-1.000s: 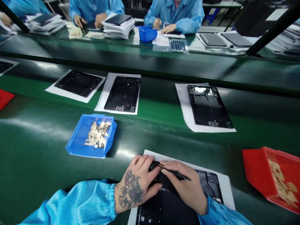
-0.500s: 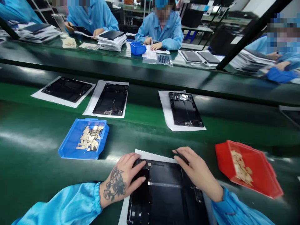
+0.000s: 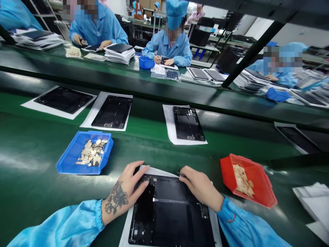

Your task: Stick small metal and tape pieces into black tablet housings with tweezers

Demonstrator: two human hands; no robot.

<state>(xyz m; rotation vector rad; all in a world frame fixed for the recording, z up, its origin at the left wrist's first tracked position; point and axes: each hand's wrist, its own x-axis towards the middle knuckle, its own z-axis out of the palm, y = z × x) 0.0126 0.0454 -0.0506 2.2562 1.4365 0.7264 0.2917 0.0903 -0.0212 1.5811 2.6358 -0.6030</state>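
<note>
A black tablet back shell (image 3: 172, 219) lies on white paper (image 3: 124, 236) in front of me, its inner side up. My left hand (image 3: 125, 188) rests at its upper left corner with fingers spread, thumb on the shell's edge. Over the upper right corner is my right hand (image 3: 199, 185), its fingers pinched together. A small, thin dark thing (image 3: 181, 174) pokes out from those fingertips; its kind is not clear.
A blue bin (image 3: 68, 161) holds flat pale pieces with black strips. In a red bin (image 3: 262, 187) lie beige pieces. Further shells (image 3: 111, 111) lie on paper across the green bench. White sheets (image 3: 317, 202) sit at right. Co-workers (image 3: 168, 44) sit opposite.
The view has swung to the right. My right hand's fingers have closed more tightly, moving inward along the shell's top edge. My left hand's fingers have shifted slightly at the corner.
</note>
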